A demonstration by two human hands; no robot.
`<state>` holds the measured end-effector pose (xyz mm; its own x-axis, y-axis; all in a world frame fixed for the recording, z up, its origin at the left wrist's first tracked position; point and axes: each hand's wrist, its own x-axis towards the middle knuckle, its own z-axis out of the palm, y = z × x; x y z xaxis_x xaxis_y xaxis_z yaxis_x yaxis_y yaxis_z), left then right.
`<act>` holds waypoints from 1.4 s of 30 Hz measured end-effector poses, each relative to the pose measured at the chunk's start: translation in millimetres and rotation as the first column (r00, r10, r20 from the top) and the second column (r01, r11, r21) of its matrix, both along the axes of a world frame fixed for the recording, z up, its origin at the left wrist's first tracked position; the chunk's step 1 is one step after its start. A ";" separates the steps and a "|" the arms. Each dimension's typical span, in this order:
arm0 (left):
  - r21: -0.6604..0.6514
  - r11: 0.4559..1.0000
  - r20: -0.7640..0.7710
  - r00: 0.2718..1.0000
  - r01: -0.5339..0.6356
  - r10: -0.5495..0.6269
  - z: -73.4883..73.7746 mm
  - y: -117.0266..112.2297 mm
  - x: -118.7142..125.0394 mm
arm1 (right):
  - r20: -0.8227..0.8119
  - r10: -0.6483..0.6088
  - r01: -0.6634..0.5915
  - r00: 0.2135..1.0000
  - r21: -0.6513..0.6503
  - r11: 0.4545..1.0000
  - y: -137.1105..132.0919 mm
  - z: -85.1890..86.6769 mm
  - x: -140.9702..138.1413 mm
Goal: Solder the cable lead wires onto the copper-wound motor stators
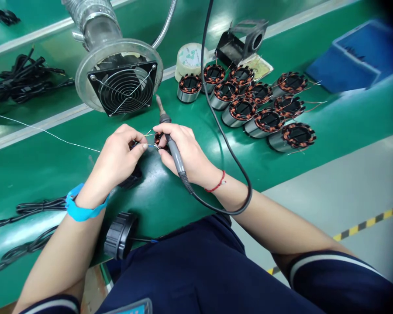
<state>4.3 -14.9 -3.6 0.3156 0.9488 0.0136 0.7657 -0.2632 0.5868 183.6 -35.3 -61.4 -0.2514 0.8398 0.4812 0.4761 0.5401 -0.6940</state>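
My left hand (119, 150) is closed, thumb and forefinger pinching a thin blue wire (151, 145). Its end meets the leads of a copper-wound motor stator (157, 138), mostly hidden behind my right hand (191, 152). That hand is wrapped round a soldering iron (176, 155), whose tip points up and away from the wires. The right fingertips also reach the stator's leads; whether they grip one I cannot tell. A thin silvery wire (52, 134) runs in from the left and passes behind my left wrist. A black part (132, 178) lies partly hidden below my left hand.
Several stators (240, 111) stand at the right, near a tape roll (188, 59), a black iron stand (242, 41) and a blue bin (353, 56). A fume extractor (126, 89) hangs ahead. Black cables (19, 80) lie left; a black round cap (119, 235) sits near the front edge.
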 end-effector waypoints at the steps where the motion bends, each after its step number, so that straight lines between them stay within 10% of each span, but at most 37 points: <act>1: 0.000 1.000 0.003 1.000 0.000 0.000 -0.1 0.0 -0.1 | 0.000 -0.008 0.008 1.000 0.019 1.000 -0.3 -1.3 -0.4; 13: -0.213 0.973 0.113 0.987 -0.089 0.115 -2.9 4.5 -17.9 | -0.031 -0.099 0.101 0.995 0.065 0.993 -0.2 -3.8 5.2; 20: -0.552 0.831 0.235 0.969 0.065 0.080 8.1 7.2 -32.1 | 0.050 0.068 -0.068 0.996 -0.003 0.998 15.4 -7.3 -1.0; 34: -0.707 0.704 0.198 0.937 -0.067 0.288 29.0 9.6 -4.2 | -0.088 0.163 -0.167 0.983 -0.043 0.985 1.9 -3.9 13.7; 42: -0.622 0.754 0.180 0.898 -0.213 0.402 26.1 8.0 10.8 | -0.243 0.045 -0.097 0.969 -0.208 0.973 13.7 -10.0 3.6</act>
<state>15.0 -7.0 22.5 0.0764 0.8490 -0.5228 0.5170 0.4146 0.7489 187.3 -21.6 -71.4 -0.2160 0.9144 0.3423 0.2514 0.3908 -0.8855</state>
